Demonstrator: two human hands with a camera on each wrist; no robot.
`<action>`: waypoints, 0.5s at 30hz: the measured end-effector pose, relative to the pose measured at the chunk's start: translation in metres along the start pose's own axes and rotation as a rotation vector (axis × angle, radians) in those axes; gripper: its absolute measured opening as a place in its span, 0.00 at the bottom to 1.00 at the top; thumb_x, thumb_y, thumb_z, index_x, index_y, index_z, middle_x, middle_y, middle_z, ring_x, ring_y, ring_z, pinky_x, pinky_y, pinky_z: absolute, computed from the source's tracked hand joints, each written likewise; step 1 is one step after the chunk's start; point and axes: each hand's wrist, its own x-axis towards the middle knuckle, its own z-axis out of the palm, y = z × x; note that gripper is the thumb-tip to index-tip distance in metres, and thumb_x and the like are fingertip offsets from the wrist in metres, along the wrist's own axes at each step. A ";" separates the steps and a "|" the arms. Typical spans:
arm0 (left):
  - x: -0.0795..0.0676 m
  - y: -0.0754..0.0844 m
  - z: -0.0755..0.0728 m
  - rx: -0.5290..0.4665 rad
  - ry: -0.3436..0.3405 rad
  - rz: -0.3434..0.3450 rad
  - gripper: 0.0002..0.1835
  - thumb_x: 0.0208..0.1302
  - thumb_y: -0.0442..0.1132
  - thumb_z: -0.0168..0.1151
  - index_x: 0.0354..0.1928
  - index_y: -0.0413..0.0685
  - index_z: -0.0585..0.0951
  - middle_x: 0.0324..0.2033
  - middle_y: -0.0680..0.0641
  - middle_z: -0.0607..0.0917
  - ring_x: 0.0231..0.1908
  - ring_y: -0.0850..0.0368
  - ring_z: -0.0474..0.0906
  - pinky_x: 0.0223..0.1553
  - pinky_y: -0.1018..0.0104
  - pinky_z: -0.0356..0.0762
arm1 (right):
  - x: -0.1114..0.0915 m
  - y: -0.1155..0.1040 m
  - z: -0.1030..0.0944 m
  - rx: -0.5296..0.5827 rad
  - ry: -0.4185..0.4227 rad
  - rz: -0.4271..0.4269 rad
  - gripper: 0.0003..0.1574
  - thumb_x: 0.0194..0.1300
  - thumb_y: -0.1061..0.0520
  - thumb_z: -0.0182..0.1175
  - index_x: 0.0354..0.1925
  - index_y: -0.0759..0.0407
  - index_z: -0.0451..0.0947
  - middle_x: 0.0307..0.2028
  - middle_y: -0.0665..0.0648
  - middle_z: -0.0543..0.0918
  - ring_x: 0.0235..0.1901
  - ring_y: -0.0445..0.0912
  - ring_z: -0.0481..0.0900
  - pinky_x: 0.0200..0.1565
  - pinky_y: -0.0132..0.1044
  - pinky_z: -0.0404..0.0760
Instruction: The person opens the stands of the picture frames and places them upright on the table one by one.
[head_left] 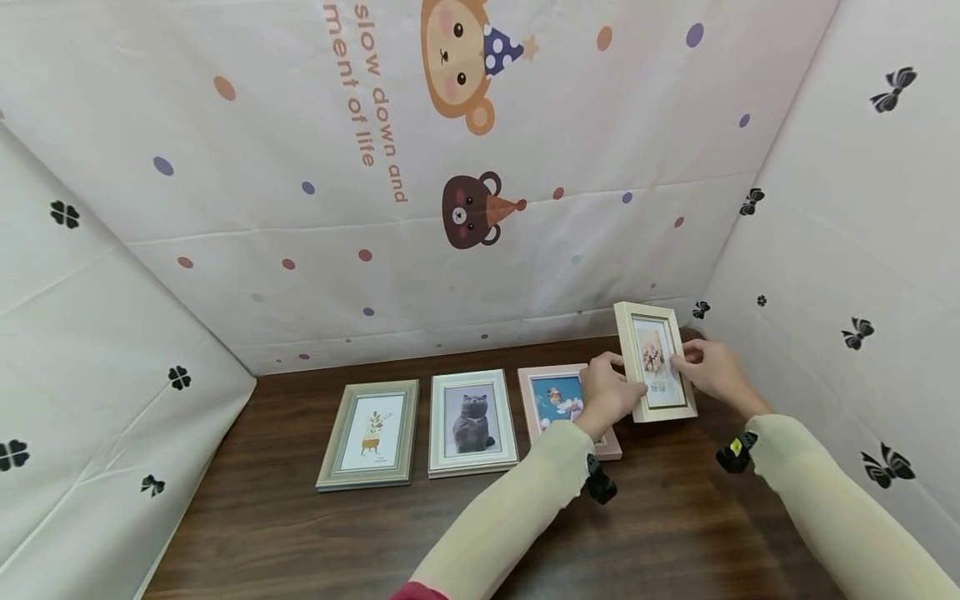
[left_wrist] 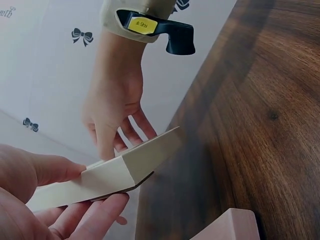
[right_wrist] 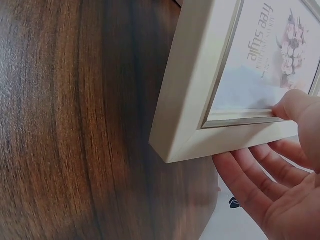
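A cream picture frame (head_left: 657, 398) with a flower print is held tilted above the right end of the wooden table. My left hand (head_left: 606, 390) grips its left edge, thumb on the front and fingers behind, as the left wrist view shows. On the opposite edge my right hand (head_left: 716, 373) pinches it, the thumb (right_wrist: 295, 105) over the front and the fingers under the back. Partly covered by my left hand and sleeve, a pink picture frame (head_left: 528, 400) with a blue picture lies on the table.
Left of the pink one lie a white picture frame (head_left: 437, 425) with a grey cat and a grey-beige picture frame (head_left: 339, 433) with a plant print. Printed cloth walls (head_left: 300, 300) enclose the dark wooden table (head_left: 300, 542) at the back and both sides.
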 end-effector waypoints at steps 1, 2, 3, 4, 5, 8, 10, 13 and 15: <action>0.000 0.000 0.000 0.001 -0.001 0.003 0.21 0.53 0.37 0.81 0.48 0.52 0.84 0.26 0.55 0.81 0.27 0.62 0.76 0.25 0.67 0.79 | 0.000 0.001 0.000 0.013 -0.005 0.002 0.28 0.74 0.51 0.59 0.56 0.77 0.74 0.42 0.71 0.83 0.30 0.56 0.85 0.29 0.47 0.87; 0.000 0.000 0.000 0.004 -0.002 0.006 0.21 0.53 0.37 0.81 0.48 0.52 0.84 0.26 0.55 0.81 0.27 0.62 0.76 0.25 0.67 0.79 | 0.000 0.001 0.000 0.027 -0.010 0.005 0.28 0.74 0.52 0.59 0.57 0.77 0.74 0.42 0.71 0.83 0.30 0.57 0.85 0.29 0.47 0.87; 0.000 0.000 0.000 0.006 -0.003 0.009 0.21 0.53 0.37 0.81 0.48 0.52 0.84 0.26 0.55 0.81 0.27 0.62 0.76 0.24 0.67 0.79 | -0.001 0.001 0.001 0.027 -0.007 0.003 0.29 0.74 0.52 0.59 0.57 0.77 0.74 0.42 0.71 0.83 0.30 0.57 0.85 0.28 0.46 0.87; -0.001 0.000 0.000 0.006 -0.004 0.012 0.20 0.53 0.37 0.81 0.48 0.51 0.84 0.26 0.55 0.81 0.26 0.62 0.76 0.24 0.67 0.79 | -0.001 0.001 0.001 0.027 -0.003 0.000 0.29 0.74 0.52 0.59 0.57 0.77 0.74 0.42 0.72 0.83 0.30 0.57 0.85 0.27 0.45 0.86; -0.001 0.001 -0.001 0.003 -0.005 0.014 0.20 0.53 0.36 0.81 0.48 0.51 0.84 0.26 0.54 0.81 0.25 0.63 0.76 0.24 0.67 0.79 | -0.001 0.002 0.001 0.023 -0.001 -0.006 0.29 0.74 0.52 0.59 0.57 0.78 0.74 0.42 0.72 0.83 0.29 0.57 0.85 0.27 0.44 0.86; -0.001 0.001 -0.002 -0.009 -0.011 0.017 0.20 0.53 0.35 0.81 0.48 0.49 0.84 0.26 0.53 0.81 0.22 0.62 0.77 0.23 0.67 0.80 | -0.001 0.001 0.002 0.029 -0.001 0.000 0.29 0.74 0.51 0.60 0.57 0.78 0.74 0.43 0.72 0.83 0.28 0.55 0.85 0.27 0.44 0.86; 0.000 0.002 -0.002 -0.013 -0.012 0.018 0.20 0.53 0.35 0.81 0.47 0.49 0.84 0.26 0.53 0.81 0.22 0.62 0.77 0.23 0.67 0.80 | -0.001 0.001 0.002 0.034 -0.008 0.008 0.30 0.75 0.51 0.59 0.58 0.78 0.73 0.43 0.73 0.83 0.27 0.53 0.85 0.28 0.46 0.87; 0.000 0.002 -0.003 -0.019 -0.012 0.020 0.20 0.52 0.35 0.82 0.46 0.49 0.84 0.26 0.53 0.81 0.22 0.62 0.77 0.23 0.67 0.80 | 0.000 0.001 0.001 0.046 -0.025 0.010 0.31 0.75 0.51 0.59 0.59 0.78 0.72 0.45 0.74 0.83 0.28 0.52 0.85 0.31 0.49 0.88; 0.001 0.002 -0.003 -0.021 -0.012 0.021 0.20 0.52 0.35 0.82 0.46 0.50 0.84 0.25 0.53 0.80 0.23 0.62 0.77 0.24 0.67 0.80 | 0.002 0.001 -0.001 0.051 -0.042 0.007 0.31 0.76 0.51 0.58 0.60 0.78 0.71 0.45 0.75 0.82 0.29 0.52 0.85 0.31 0.49 0.88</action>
